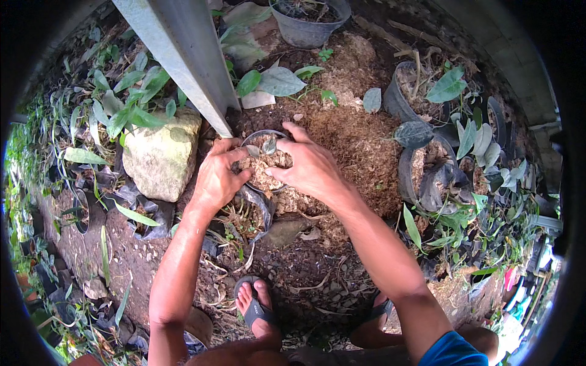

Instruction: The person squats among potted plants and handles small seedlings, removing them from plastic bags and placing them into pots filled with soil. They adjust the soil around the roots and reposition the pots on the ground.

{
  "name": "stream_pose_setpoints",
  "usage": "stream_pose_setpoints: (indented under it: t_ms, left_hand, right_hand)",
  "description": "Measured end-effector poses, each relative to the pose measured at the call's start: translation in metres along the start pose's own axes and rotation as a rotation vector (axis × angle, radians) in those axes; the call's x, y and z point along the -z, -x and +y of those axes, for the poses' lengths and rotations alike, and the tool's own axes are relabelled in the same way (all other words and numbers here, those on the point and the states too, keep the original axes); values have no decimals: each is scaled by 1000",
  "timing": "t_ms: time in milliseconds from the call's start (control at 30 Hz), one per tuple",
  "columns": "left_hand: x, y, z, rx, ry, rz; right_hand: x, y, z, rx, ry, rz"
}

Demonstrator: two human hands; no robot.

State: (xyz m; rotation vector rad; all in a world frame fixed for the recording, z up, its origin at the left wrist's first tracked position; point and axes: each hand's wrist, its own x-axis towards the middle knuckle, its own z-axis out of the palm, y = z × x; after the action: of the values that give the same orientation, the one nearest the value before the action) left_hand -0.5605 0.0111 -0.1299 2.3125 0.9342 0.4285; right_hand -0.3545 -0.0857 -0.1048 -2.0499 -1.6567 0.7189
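A small dark round plant pot filled with pale, crumbly fibrous material stands between my hands. Two small leaves show near its far rim. My left hand rests against the pot's left side, its thumb over the fill and its fingers at the far left rim. At the right rim is my right hand, thumb tip on the fill, index finger beside a leaf and the other fingers spread beyond the rim. Whether either hand grips the pot wall cannot be told. Brown fibrous material lies heaped to the right.
A metal post rises just beyond my left hand, beside a large pale rock. A black plastic bag with small plants touches the pot's near side. Potted plants line the right; a grey pot stands at the far side.
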Motion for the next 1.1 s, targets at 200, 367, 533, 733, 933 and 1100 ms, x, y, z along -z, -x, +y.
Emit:
stream_pose_setpoints:
  t_ms: [200, 367, 533, 733, 933, 1100]
  left_hand:
    - [-1, -8, -8, 41, 59, -50]
    - [-4, -15, -7, 98, 113, -82]
    - [-16, -16, -13, 111, 83, 6]
    - [-23, -26, -17, 147, -11, -81]
    - [-25, -30, -11, 142, -59, -116]
    - [-7, -33, -4, 195, 68, -311]
  right_hand:
    - [-30, -12, 9, 100, 65, 23]
    - [-14, -4, 7, 44, 73, -70]
    - [-13, 5, 5, 44, 119, -64]
    - [-40, -15, 11, -19, 180, -13]
    - [-46, -18, 10, -101, 239, 36]
    - [-47, -22, 6, -70, 392, 25]
